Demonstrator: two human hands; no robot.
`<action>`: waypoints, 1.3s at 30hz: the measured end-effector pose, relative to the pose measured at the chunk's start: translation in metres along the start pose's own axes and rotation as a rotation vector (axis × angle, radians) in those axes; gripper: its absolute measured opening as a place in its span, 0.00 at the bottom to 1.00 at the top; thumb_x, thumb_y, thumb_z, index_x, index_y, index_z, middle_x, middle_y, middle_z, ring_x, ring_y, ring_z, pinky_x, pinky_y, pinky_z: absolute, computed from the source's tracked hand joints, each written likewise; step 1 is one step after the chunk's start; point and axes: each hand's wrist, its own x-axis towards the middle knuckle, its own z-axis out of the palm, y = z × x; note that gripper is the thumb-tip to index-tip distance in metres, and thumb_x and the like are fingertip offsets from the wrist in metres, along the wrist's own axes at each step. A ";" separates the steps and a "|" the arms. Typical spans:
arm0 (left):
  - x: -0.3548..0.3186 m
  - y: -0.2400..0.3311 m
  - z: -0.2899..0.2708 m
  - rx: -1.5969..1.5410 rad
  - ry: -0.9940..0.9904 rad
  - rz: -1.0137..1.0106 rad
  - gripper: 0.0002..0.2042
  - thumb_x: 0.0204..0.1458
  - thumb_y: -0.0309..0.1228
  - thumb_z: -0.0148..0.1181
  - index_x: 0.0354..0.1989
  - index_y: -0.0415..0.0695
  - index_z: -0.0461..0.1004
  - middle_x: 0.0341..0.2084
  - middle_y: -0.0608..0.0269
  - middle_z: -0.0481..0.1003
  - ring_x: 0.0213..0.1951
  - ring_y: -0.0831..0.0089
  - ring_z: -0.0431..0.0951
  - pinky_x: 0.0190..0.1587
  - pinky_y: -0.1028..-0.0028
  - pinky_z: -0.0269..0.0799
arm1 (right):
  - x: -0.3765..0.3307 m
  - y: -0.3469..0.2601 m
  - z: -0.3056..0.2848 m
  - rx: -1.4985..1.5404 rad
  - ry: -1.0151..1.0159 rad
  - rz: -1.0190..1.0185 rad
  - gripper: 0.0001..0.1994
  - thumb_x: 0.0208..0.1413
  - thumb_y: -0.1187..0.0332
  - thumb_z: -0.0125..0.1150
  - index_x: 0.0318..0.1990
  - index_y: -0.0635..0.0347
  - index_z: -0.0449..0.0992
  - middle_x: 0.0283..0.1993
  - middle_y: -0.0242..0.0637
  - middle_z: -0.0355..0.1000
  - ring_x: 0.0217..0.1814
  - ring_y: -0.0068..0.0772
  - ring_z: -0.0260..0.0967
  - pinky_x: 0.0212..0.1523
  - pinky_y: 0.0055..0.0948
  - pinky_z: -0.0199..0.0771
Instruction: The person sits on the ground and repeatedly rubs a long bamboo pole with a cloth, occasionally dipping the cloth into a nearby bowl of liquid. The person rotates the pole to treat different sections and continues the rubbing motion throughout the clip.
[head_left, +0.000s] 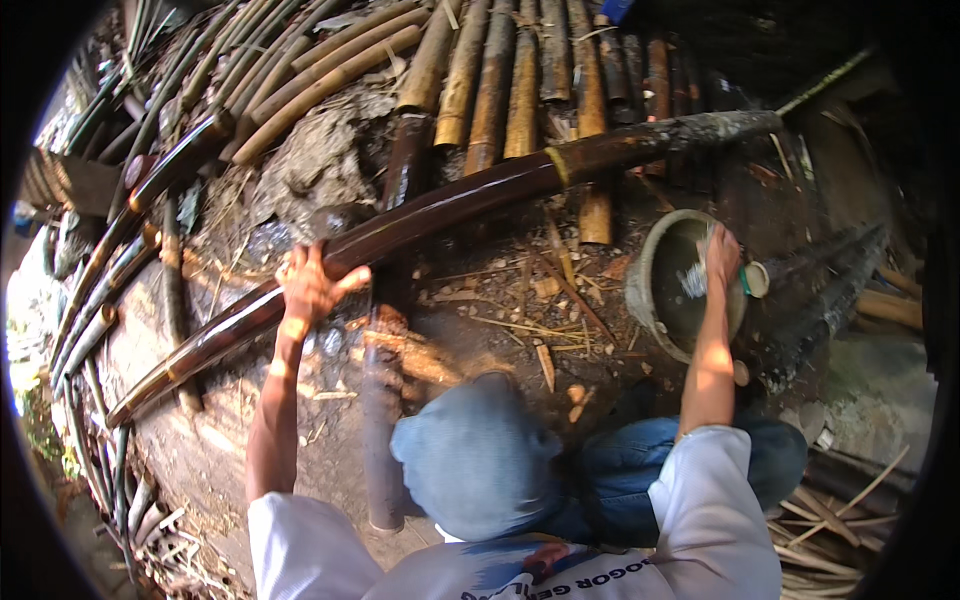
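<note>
A long, dark, wet bamboo pole (450, 208) lies slantwise in front of me, from the lower left to the upper right. My left hand (312, 282) rests on top of it, fingers spread and thumb stretched out to the side. At the right, a round grey basin (645, 290) holds murky water. Inside its rim, my right hand (722, 256) is closed on a pale, wispy wad (692, 281), whose kind is hard to make out. Close by the right hand, a small round pale item (757, 280) with a green edge sits at the basin's rim.
An upright bamboo piece (383, 440) stands below the pole. Rows of brown bamboo poles (490, 90) lie at the back, beside a rough rock (315, 150). More poles (90, 300) are stacked at the left. Wood chips (545, 368) litter the ground. Split strips (830, 515) lie lower right.
</note>
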 end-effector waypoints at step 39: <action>0.074 0.135 -0.025 -0.280 0.040 0.352 0.49 0.33 0.69 0.72 0.61 0.46 0.72 0.43 0.54 0.81 0.43 0.52 0.83 0.47 0.59 0.79 | -0.139 -0.286 0.106 -0.043 -0.545 -1.017 0.16 0.64 0.58 0.46 0.33 0.54 0.79 0.33 0.38 0.76 0.37 0.40 0.76 0.41 0.48 0.77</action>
